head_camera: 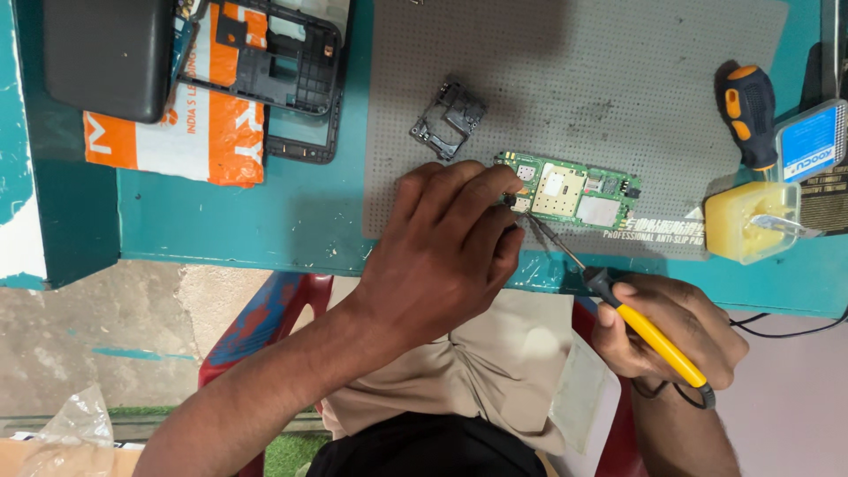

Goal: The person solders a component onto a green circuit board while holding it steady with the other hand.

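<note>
A green phone circuit board (574, 190) lies on a grey dotted mat (574, 79) near the table's front edge. My left hand (442, 252) rests over the board's left end, its fingertips pinching a small dark part against the board. My right hand (671, 331) grips a yellow-handled soldering iron (649, 336) below the table edge. Its thin metal tip (543, 234) reaches up to the board's left end, beside my left fingertips.
A small black plastic bracket (449, 119) lies on the mat. A black phone frame (265, 62) sits on an orange-and-white package (190, 132) at the left, beside a dark case (106, 53). At the right are an orange-black screwdriver (749, 110), a yellow container (751, 221) and a blue-labelled box (811, 141).
</note>
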